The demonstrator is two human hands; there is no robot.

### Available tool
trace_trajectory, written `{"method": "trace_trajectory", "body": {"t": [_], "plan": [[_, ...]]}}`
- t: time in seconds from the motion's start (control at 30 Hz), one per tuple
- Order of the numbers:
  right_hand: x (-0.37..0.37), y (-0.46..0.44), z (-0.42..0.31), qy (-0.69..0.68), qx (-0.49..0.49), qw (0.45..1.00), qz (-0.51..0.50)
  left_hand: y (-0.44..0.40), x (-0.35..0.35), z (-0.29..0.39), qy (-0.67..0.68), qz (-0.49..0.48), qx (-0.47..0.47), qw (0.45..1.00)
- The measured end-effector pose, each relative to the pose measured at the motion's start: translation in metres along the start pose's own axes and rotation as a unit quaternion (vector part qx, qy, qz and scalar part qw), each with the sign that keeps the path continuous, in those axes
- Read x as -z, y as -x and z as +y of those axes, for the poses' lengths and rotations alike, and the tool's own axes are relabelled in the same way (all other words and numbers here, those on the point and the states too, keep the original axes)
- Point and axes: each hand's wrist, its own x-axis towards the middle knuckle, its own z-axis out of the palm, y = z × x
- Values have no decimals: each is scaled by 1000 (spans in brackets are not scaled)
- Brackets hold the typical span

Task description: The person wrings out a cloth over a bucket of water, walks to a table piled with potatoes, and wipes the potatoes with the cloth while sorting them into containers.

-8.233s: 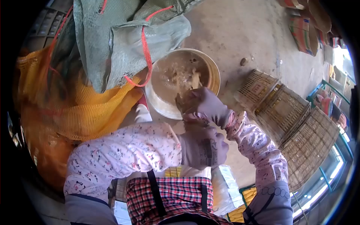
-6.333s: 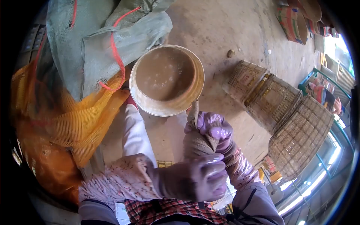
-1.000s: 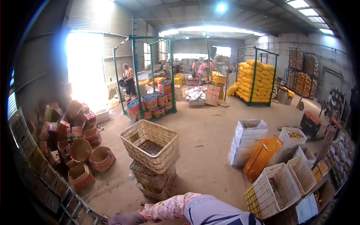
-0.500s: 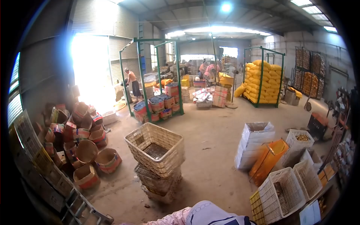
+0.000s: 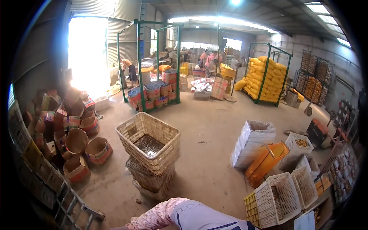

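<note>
Neither of my hands shows clearly in the head view. A pink floral sleeve (image 5: 155,215) reaches left along the bottom edge, beside my pale lavender garment (image 5: 209,216); the hand past its cuff is cut off by the frame. Just beyond the sleeve stands a stack of dirty plastic crates. The top crate (image 5: 168,148) is cream-coloured, with dark residue on its floor. Greyish crates (image 5: 149,176) sit beneath it, slightly askew. On the right, nearest my body, a white lattice crate (image 5: 281,201) lies tilted with a yellow crate (image 5: 252,207) against it.
Cardboard baskets (image 5: 76,141) are heaped at left, near a metal ladder-like frame (image 5: 73,209). Green racks hold filled boxes (image 5: 152,92) and yellow sacks (image 5: 264,80). White-wrapped crates (image 5: 251,143) and an orange container (image 5: 264,163) stand right. Several people work at the back.
The view has tilted down and shifted slightly right, so the crates appear further left. More of my sleeve and garment shows at the bottom. The far person at left bends lower.
</note>
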Motion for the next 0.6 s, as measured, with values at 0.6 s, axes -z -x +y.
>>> {"method": "trace_trajectory", "body": {"t": [0.6], "plan": [[-26,-40,1,57,2,998,-27,13,-3,-6,-18,-9,13,1000]]}}
